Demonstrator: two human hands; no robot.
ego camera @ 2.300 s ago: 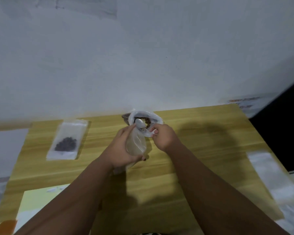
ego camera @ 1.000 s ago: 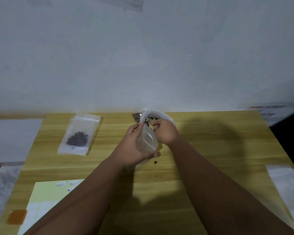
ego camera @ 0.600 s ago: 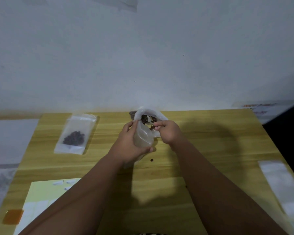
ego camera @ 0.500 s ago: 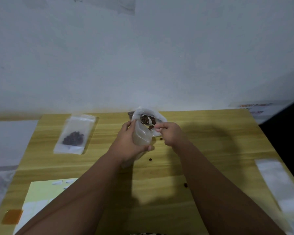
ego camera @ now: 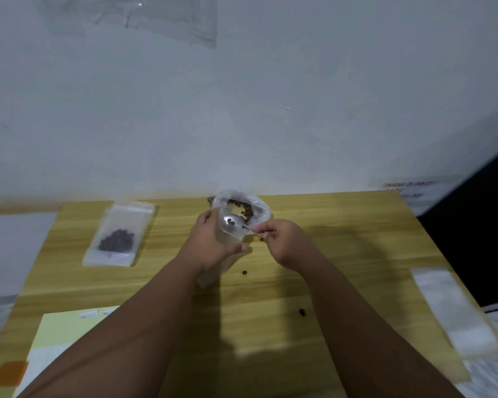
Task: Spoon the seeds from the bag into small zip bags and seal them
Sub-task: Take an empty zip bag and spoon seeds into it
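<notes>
My left hand (ego camera: 209, 244) grips a small clear zip bag (ego camera: 229, 239) upright at the middle of the wooden table (ego camera: 342, 239), its mouth held open. My right hand (ego camera: 283, 242) pinches the handle of a metal spoon (ego camera: 233, 221) whose bowl sits at the bag's mouth. Just behind stands the open seed bag (ego camera: 243, 206) with dark seeds inside. A filled small zip bag (ego camera: 118, 235) lies flat at the far left. Three loose seeds (ego camera: 244, 272) lie on the table near my arms.
A stack of empty zip bags (ego camera: 454, 310) lies at the table's right edge. A pale yellow sheet (ego camera: 66, 330) with an orange tab (ego camera: 9, 373) sits at the near left corner. A white wall rises right behind the table.
My right hand drew the spoon out of the seed bag and brought its bowl over the small bag's mouth. Loose seeds dropped onto the table. The camera tilted a little.
</notes>
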